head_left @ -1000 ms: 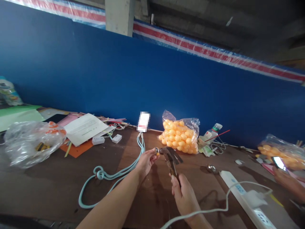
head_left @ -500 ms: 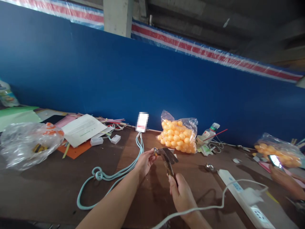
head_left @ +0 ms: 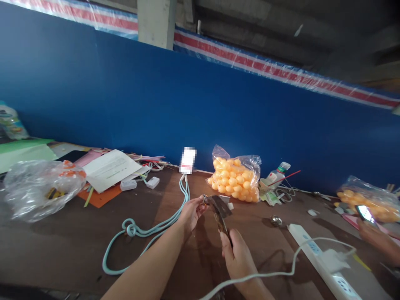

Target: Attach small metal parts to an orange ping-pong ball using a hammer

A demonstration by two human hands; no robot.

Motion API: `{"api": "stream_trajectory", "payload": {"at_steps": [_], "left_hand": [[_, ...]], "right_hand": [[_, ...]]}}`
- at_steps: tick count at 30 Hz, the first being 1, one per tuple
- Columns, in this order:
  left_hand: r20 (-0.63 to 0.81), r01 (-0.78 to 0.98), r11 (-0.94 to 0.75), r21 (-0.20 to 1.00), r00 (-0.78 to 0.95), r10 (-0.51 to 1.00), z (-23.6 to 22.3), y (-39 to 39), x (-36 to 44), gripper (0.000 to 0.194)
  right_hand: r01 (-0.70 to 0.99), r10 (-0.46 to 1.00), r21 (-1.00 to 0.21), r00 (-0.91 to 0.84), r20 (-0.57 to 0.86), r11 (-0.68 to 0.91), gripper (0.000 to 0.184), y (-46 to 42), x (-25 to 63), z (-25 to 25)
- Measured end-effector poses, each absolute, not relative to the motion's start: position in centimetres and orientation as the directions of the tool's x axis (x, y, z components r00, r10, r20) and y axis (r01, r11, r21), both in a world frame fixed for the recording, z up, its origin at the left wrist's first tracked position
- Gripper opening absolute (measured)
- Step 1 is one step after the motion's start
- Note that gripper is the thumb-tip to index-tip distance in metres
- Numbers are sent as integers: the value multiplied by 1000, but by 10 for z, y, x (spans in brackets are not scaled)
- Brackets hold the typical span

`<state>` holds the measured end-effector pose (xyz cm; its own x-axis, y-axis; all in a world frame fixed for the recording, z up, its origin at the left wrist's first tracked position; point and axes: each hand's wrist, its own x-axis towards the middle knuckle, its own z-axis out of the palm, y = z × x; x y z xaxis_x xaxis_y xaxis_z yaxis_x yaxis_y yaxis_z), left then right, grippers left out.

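My right hand (head_left: 239, 254) is wrapped around the handle of a dark, worn claw hammer (head_left: 220, 206), which is tilted above the brown table. The claw points right, and the other end of the head points left to my left hand (head_left: 191, 212). Between my left fingertips is a small shiny metal piece (head_left: 205, 198) with a hint of yellow; it sits against or right beside the hammer's face, and its exact kind is too small to tell. A crumpled silvery lump (head_left: 276, 220) lies to the right of the hammer.
Behind my hands stands a clear bag of orange balls (head_left: 233, 179). A light blue cord (head_left: 146, 230) loops at left. A white power strip (head_left: 321, 260) lies at right; its white cable (head_left: 250, 276) crosses over my right forearm. Another person's hand (head_left: 375, 239) is near a lit phone (head_left: 365, 213).
The whole view has shifted slightly. My hands keep nearly the same pose, with the hammer tipped a little differently. At far right, the other person's hand has moved slightly.
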<state>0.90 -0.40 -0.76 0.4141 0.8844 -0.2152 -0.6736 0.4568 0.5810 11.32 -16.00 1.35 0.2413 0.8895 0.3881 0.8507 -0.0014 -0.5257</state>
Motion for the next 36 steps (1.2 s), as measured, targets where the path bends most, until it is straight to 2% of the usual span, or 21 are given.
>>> {"api": "stream_trajectory", "payload": {"at_steps": [6, 25, 29, 33, 36], "left_hand": [[-197, -676, 438, 592, 406, 892, -4, -6, 8, 11], [-186, -591, 417, 690, 412, 892, -2, -7, 8, 8], [-215, -604, 397, 691, 352, 911, -5, -4, 6, 10], [-242, -588, 388, 710, 314, 918, -9, -1, 5, 12], [-256, -583, 388, 714, 298, 919, -9, 1, 6, 10]], "right_hand": [[824, 884, -567, 271, 381, -8, 27, -161, 115, 19], [874, 884, -484, 260, 390, -44, 29, -164, 114, 17], [919, 863, -388, 247, 440, -65, 30, -177, 134, 15], [973, 840, -214, 191, 507, -92, 28, -201, 177, -2], [983, 847, -71, 181, 500, -168, 26, -218, 210, -18]]}}
